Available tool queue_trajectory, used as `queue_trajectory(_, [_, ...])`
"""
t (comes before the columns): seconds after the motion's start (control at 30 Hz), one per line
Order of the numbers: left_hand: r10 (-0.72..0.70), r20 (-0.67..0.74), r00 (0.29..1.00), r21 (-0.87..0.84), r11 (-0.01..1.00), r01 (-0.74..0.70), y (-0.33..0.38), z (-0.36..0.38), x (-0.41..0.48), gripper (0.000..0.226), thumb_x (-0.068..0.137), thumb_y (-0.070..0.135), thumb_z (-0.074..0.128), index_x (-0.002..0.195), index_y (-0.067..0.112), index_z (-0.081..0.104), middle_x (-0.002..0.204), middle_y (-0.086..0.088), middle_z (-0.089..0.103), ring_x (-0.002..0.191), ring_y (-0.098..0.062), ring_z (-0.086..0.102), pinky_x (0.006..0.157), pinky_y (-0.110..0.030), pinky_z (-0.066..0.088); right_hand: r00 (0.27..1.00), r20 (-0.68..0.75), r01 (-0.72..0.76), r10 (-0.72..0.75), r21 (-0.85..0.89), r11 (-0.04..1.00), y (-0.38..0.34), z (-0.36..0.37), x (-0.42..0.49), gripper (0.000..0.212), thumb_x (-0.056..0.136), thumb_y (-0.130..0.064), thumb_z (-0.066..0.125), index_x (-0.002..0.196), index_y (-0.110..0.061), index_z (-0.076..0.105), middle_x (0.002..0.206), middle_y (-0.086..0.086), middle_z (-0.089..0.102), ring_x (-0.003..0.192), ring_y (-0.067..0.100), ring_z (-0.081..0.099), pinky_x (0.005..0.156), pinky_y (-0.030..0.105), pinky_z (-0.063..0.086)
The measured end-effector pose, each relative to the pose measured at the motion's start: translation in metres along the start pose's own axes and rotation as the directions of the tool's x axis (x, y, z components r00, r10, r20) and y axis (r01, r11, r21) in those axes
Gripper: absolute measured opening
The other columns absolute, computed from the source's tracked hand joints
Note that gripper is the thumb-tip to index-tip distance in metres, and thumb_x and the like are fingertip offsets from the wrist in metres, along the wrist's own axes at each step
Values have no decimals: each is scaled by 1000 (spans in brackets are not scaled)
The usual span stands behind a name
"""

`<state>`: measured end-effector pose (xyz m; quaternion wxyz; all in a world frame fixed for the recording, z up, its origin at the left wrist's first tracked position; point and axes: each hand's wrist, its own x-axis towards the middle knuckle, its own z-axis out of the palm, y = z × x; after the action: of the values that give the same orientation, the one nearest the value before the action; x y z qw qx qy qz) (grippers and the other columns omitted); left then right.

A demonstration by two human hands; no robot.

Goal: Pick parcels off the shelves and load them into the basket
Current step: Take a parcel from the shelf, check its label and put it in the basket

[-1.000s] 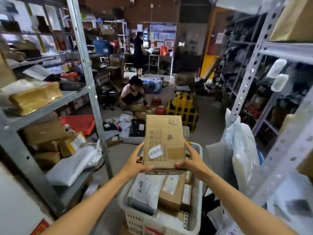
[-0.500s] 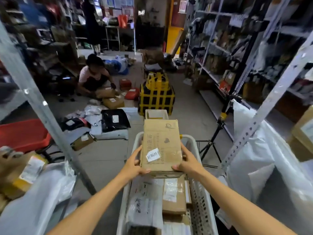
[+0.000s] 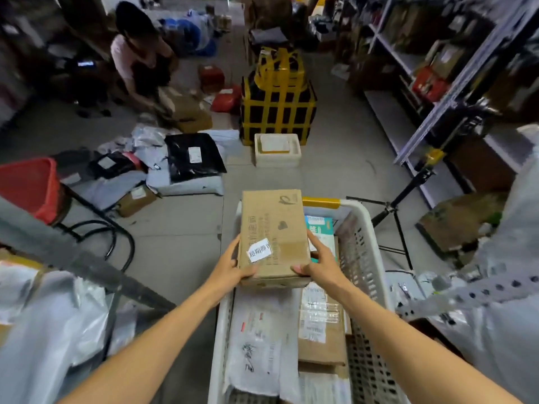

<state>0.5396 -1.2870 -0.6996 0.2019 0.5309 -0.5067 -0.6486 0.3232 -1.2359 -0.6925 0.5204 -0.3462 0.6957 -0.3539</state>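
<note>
Brown rectangular cardboard box (image 3: 272,228), white sticker on top, fingers of left hand (image 3: 230,266) and right hand (image 3: 320,262) curled round it; now lower over white plastic basket (image 3: 363,228).

Stretches the left arm (image 3: 151,342) and the right arm (image 3: 408,342) forward, side by side. Grips the near left edge of the box (image 3: 274,228) with the left hand (image 3: 232,266), thumb on top. Grips the near right edge with the right hand (image 3: 323,262), thumb on top too.

box (image 3: 274,234) above basket (image 3: 359,252) far end | parcels (image 3: 320,325) in basket | crate (image 3: 262,159) on floor (image 3: 189,228) beyond basket | shelves (image 3: 475,68) right | stool (image 3: 29,188) left
</note>
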Motion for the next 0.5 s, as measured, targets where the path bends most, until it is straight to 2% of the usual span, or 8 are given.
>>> queue_trajectory(0.1, [18, -8, 1000, 8, 1000, -17, -4, -3, 29, 78, 84, -7, 65, 135, 40, 30, 124, 11, 55, 114, -10, 55, 68, -10, 49, 1000, -29, 0, 1, 8, 1000, 10, 20, 27, 93, 79, 7, 69, 151, -31, 25, 133, 2, 53, 121, 21, 51, 100, 44, 50])
queue_trajectory(0.2, [60, -26, 998, 80, 995, -58, -8, -6, 51, 72, 84, -9, 61, 129, 39, 31, 124, 10, 52, 117, -11, 51, 70, -7, 47, 997, -82, 9, -8, 20, 1000, 22, 35, 43, 91, 80, 8, 68, 152, -26, 24, 121, -12, 54, 115, 14, 53, 101, 39, 49])
queue_trajectory(0.27, [101, -32, 994, 141, 985, -96, -9, -7, 59, 73, 85, -10, 59, 130, 39, 29, 126, 10, 49, 116, -6, 47, 79, -7, 47, 993, -119, 19, -15, 32, 999, 28, 41, 49, 91, 80, 9, 68, 152, -25, 24, 116, -17, 52, 109, 9, 54, 101, 38, 49])
queue_trajectory(0.37, [70, -27, 997, 169, 984, -64, -18, -8, 67, 79, 87, -5, 59, 144, 35, 22, 136, 12, 41, 124, -6, 40, 96, -16, 42, 989, -148, 16, -7, 63, 998, 36, 42, 56, 91, 78, 12, 68, 151, -24, 26, 114, -17, 53, 97, 2, 57, 91, 30, 54])
queue_trajectory(0.4, [49, -42, 998, 173, 984, -41, -22, -7, 67, 80, 89, -2, 60, 148, 32, 18, 141, 12, 38, 128, -8, 38, 103, -23, 40, 989, -150, 18, -8, 68, 997, 38, 41, 56, 91, 78, 13, 67, 151, -24, 26, 114, -17, 53, 96, 1, 56, 87, 28, 55])
queue_trajectory(0.47, [31, -74, 997, 206, 978, -15, -24, -5, 66, 82, 90, 5, 61, 151, 33, 14, 148, 10, 36, 134, -13, 37, 110, -36, 35, 988, -150, 32, -24, 49, 998, 40, 40, 55, 91, 79, 13, 67, 152, -24, 26, 113, -22, 53, 100, 2, 57, 89, 30, 55])
queue_trajectory(0.5, [35, -90, 995, 219, 976, -14, -25, -4, 65, 81, 90, 7, 61, 151, 33, 14, 148, 10, 37, 134, -13, 37, 110, -36, 34, 989, -145, 38, -33, 33, 999, 40, 40, 54, 92, 79, 12, 67, 152, -25, 26, 113, -23, 52, 104, 6, 57, 91, 32, 55])
